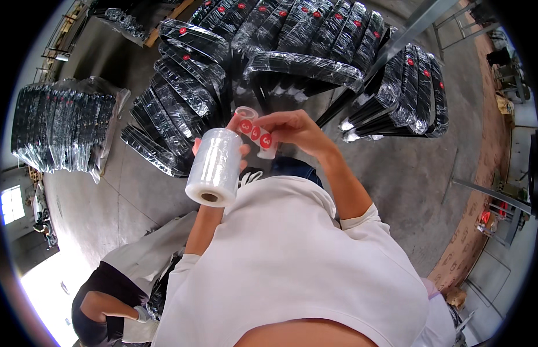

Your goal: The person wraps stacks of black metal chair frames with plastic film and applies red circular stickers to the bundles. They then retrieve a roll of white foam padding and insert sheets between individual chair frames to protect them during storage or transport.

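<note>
My left hand (241,151) grips a roll of clear stretch film (213,166), held upright-tilted with its cardboard core end facing down toward me. Most of that hand is hidden behind the roll. My right hand (292,128) pinches a strip of round red stickers (256,135) that comes off a small clear-cored sticker roll (246,113) just above the film roll. Both hands are close together at chest height above my white shirt.
Several stacks of black flat items wrapped in clear film (303,40), some with red round stickers, lean on the concrete floor (407,168) ahead, to the left (60,127) and right (407,92). Another person in dark sleeves (101,301) crouches at lower left. A metal pole (407,29) crosses upper right.
</note>
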`<state>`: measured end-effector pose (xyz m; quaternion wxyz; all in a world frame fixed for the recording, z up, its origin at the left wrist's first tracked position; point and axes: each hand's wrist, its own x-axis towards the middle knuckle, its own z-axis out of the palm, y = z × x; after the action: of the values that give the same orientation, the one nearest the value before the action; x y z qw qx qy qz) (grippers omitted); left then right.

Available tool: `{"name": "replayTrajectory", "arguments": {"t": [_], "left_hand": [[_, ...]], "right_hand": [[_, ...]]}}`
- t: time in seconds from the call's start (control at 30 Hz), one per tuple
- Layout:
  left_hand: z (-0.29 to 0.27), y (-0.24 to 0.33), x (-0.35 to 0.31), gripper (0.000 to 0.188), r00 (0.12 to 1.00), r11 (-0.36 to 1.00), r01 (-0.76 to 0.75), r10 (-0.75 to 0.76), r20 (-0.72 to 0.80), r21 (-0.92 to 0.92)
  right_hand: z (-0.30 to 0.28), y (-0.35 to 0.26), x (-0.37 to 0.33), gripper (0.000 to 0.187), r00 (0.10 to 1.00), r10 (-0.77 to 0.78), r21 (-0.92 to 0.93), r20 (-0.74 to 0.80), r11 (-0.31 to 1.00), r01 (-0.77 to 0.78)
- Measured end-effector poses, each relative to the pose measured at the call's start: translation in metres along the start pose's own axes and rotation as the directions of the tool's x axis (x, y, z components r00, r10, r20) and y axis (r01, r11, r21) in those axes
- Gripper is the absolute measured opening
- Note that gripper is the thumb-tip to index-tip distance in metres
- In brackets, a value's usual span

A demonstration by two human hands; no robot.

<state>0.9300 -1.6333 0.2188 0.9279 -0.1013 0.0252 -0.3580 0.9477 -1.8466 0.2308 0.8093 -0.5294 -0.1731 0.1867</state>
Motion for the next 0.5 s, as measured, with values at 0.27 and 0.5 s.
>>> {"name": "replayTrajectory", "arguments": {"t": [0.27, 0.5], "left_hand": [[0.016, 0.042, 0.026, 0.075, 0.992, 0.992, 0.103, -0.098, 0.076, -0.072], [0.027, 0.052, 0.03, 0.073, 0.997, 0.997, 0.061, -0.059, 0.04, -0.049]], "right_hand": [[-0.006, -0.009, 0.012, 0.046, 0.98, 0.081, 0.165, 0.181, 0.98, -0.111], [-0.003, -0.01, 0.021, 0.045, 0.989, 0.129, 0.248, 0.076, 0.958, -0.144]]}}
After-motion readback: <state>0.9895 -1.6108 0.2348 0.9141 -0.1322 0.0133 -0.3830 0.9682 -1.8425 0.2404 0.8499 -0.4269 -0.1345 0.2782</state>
